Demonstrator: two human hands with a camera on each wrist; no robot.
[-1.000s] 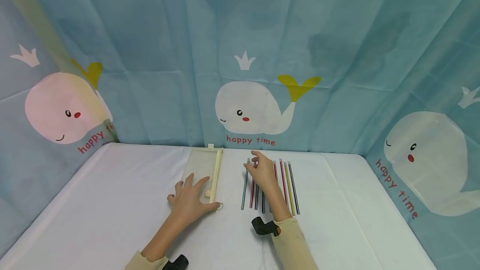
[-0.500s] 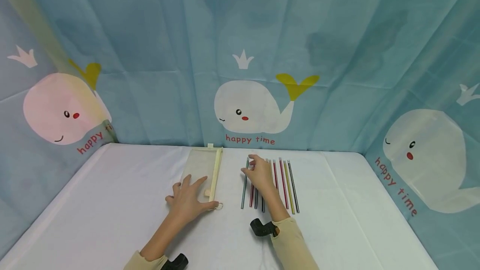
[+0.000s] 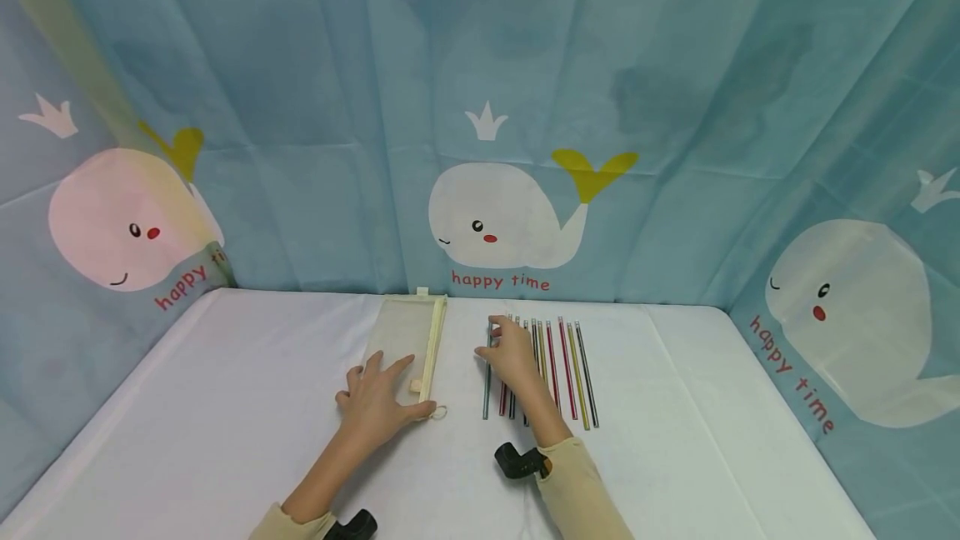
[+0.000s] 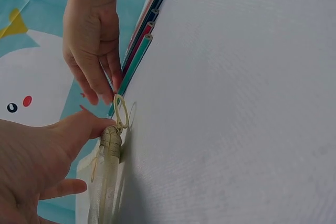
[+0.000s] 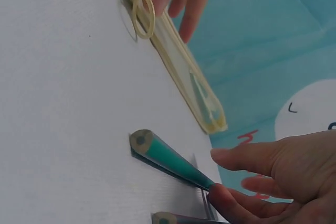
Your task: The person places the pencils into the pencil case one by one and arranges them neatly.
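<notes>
A translucent pencil case (image 3: 401,327) with a cream zipper edge lies flat on the table. My left hand (image 3: 378,398) rests on its near part, fingers spread, the thumb at the zipper end beside a cream pull ring (image 4: 126,111). To its right, several unsharpened pencils lie side by side, a teal pencil (image 5: 176,160) leftmost. My right hand (image 3: 517,355) is over the left of the row. In the right wrist view, a fingertip is right at the teal pencil's side, while the thumb stands apart from it. The hand covers parts of the neighbouring pencils.
Farther right in the row lie a red pencil (image 3: 553,367), a yellow pencil (image 3: 578,375) and a dark pencil (image 3: 587,375). White cloth (image 3: 712,440) covers the table. A blue curtain (image 3: 322,215) with whale prints hangs along the back and sides.
My right hand has moved left across the pencils to the teal one, uncovering pencils in the middle of the row. The left hand has stayed on the pencil case.
</notes>
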